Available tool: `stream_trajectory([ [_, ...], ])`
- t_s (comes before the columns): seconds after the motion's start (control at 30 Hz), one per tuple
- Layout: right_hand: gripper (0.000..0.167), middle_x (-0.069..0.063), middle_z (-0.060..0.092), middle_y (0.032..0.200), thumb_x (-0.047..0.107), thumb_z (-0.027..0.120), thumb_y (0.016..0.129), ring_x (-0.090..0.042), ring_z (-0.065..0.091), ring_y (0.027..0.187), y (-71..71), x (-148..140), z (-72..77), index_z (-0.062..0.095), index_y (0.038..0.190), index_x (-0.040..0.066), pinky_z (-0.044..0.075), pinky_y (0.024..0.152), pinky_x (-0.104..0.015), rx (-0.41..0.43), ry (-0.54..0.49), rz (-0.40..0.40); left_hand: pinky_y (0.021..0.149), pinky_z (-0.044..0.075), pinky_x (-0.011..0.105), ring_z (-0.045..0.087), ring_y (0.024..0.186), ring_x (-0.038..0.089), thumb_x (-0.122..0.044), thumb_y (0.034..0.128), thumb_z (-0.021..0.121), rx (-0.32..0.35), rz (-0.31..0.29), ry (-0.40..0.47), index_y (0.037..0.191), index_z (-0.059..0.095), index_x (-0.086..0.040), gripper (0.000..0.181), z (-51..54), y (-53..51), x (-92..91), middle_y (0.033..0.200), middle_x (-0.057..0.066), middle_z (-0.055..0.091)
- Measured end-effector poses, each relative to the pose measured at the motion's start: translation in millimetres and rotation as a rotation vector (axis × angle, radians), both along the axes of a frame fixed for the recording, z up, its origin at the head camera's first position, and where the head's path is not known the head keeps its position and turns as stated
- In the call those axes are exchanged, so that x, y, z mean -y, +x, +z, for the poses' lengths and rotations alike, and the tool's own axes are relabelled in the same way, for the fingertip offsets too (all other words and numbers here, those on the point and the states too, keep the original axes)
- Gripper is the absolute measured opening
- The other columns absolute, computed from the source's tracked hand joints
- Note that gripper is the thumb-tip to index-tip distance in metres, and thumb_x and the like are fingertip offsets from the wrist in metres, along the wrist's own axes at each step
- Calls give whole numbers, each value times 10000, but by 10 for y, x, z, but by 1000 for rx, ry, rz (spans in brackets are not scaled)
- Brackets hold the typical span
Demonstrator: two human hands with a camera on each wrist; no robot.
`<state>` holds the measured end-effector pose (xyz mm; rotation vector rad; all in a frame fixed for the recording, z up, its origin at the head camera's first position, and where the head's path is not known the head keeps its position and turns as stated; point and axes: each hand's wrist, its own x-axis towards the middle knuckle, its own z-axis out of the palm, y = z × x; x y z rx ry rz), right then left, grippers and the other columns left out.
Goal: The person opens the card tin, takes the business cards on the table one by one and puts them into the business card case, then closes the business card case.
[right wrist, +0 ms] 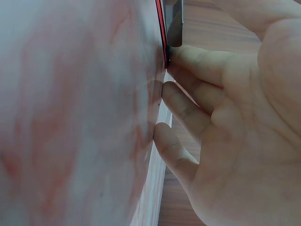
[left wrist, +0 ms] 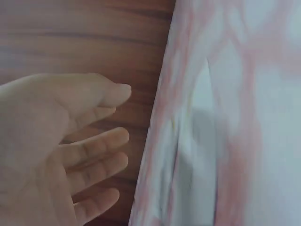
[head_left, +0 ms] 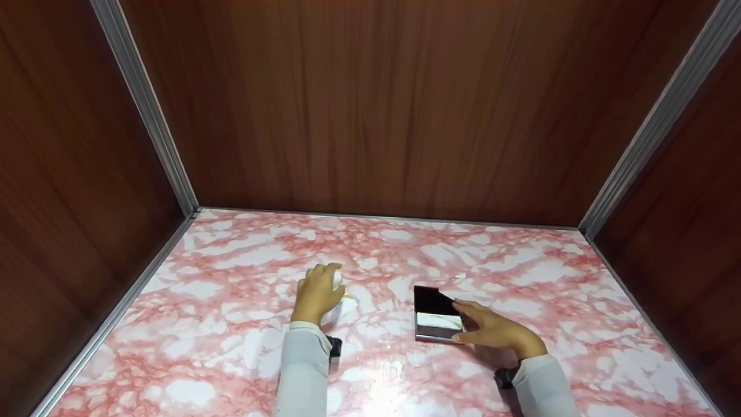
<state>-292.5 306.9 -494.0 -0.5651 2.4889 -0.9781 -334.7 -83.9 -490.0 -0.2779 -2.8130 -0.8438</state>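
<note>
My left hand (head_left: 317,292) is beside a small white thing with a yellowish edge (head_left: 346,307); its kind is unclear. In the left wrist view, the left hand (left wrist: 70,141) has its fingers loosely extended, apart from a pale, pointed, thin thing (left wrist: 203,94) on the surface. My right hand (head_left: 492,329) is at the right side of a flat, glossy black rectangular case (head_left: 431,300) with a pale band, thumb at its near corner and fingers on its right edge. In the right wrist view, fingertips of the right hand (right wrist: 225,108) touch the red-edged case (right wrist: 173,23) and the tabletop.
The table (head_left: 231,347) has a red and white marbled top. Dark brown wood panels (head_left: 370,116) stand at the back and both sides, joined by grey metal posts (head_left: 147,104). Dark bands sit at both wrists.
</note>
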Motion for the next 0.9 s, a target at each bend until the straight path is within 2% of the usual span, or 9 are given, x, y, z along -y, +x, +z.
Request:
stream_trajectory([
  [0.17, 847, -259, 178, 1610, 382, 695, 940, -484, 160, 1456, -5, 0, 6, 258, 1583, 45, 198, 1110, -674, 11, -4, 0, 1070, 323, 580, 397, 1347, 409, -239, 899, 683, 96, 72, -12, 1408, 546, -75, 552, -88, 15, 120, 1427, 217, 492],
  [0.33, 851, -280, 204, 1594, 378, 700, 935, -494, 174, 1447, -11, 8, 3, 271, 1568, 6, 211, 1104, -676, -31, -8, 12, 1123, 250, 598, 312, 1412, 448, -231, 892, 672, 134, 109, 2, 1433, 511, -55, 591, -161, -4, 167, 1499, 259, 415],
  [0.47, 851, -284, 207, 1592, 374, 702, 933, -493, 185, 1444, -8, 9, -1, 273, 1565, -2, 218, 1103, -675, -39, -9, 14, 1086, 298, 594, 365, 1382, 415, -245, 907, 681, 159, 146, -17, 1452, 496, -64, 603, -202, -8, 180, 1485, 224, 449],
  [0.63, 850, -275, 204, 1597, 376, 706, 931, -489, 180, 1448, -7, 6, 2, 277, 1569, 13, 216, 1104, -674, -36, -3, 9, 984, 382, 572, 465, 1267, 380, -244, 910, 710, 143, 189, -33, 1435, 511, -76, 586, -218, -15, 195, 1386, 178, 530],
  [0.9, 848, -289, 213, 1588, 372, 712, 927, -500, 174, 1445, -3, 5, 21, 286, 1566, 14, 206, 1104, -676, -38, 1, 12, 949, 399, 563, 486, 1226, 379, -229, 909, 723, 123, 191, -45, 1407, 542, -103, 545, -206, -24, 211, 1354, 152, 548],
])
